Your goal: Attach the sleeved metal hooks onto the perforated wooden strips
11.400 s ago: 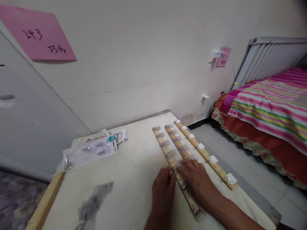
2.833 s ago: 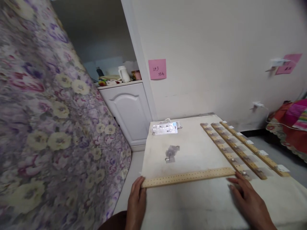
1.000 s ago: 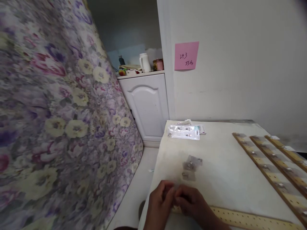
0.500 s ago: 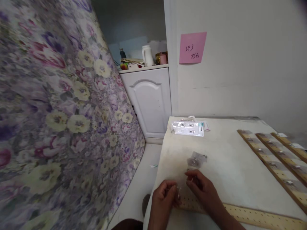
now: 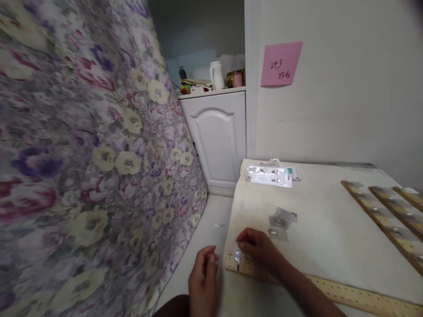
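My right hand (image 5: pixel 259 248) pinches the upper right edge of a clear adhesive hook (image 5: pixel 238 259) with a metal prong. The hook is over the left end of a long pegboard strip (image 5: pixel 350 294), a pale wooden board with rows of small holes; whether it is stuck down I cannot tell. Off the table's left edge, my left hand (image 5: pixel 203 277) is closed, thumb against curled fingers; what it holds, if anything, cannot be made out. Beyond my right hand lie a loose clear hook (image 5: pixel 273 232) and a small overlapping pile of clear hooks (image 5: pixel 281 218).
A clear package of hooks (image 5: pixel 269 177) rests at the table's far left corner. Several wooden strips (image 5: pixel 380 220) fitted with clear hooks lie along the right. A floral curtain (image 5: pixel 109 176) hangs on the left; a white cabinet (image 5: pixel 218 141) stands behind.
The clear hook, earlier at my left fingers, is now in my right hand over the strip's end. My left hand has moved left, off the table. The view has turned slightly left.
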`<action>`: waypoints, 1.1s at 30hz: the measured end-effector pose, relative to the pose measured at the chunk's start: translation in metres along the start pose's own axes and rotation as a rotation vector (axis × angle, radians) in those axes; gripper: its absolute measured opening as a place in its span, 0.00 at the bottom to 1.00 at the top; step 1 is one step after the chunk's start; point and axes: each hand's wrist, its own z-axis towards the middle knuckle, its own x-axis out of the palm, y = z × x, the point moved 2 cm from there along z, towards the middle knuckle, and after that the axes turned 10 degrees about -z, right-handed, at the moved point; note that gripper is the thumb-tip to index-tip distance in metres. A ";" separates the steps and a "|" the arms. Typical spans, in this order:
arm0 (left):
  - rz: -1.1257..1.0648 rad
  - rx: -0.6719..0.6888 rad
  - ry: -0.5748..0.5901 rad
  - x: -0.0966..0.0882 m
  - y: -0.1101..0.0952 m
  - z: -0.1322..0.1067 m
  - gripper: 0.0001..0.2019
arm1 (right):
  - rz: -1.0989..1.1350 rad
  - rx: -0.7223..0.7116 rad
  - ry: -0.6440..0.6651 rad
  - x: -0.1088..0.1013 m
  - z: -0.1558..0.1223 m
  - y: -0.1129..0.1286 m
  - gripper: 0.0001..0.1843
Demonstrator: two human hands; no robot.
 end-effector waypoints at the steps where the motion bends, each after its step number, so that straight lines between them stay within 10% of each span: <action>1: 0.015 -0.005 -0.009 -0.004 0.005 -0.002 0.16 | -0.010 0.003 0.008 0.002 0.001 -0.001 0.02; 33: 0.165 0.122 0.070 0.020 0.021 -0.027 0.06 | -0.424 0.036 0.004 0.020 0.008 -0.013 0.05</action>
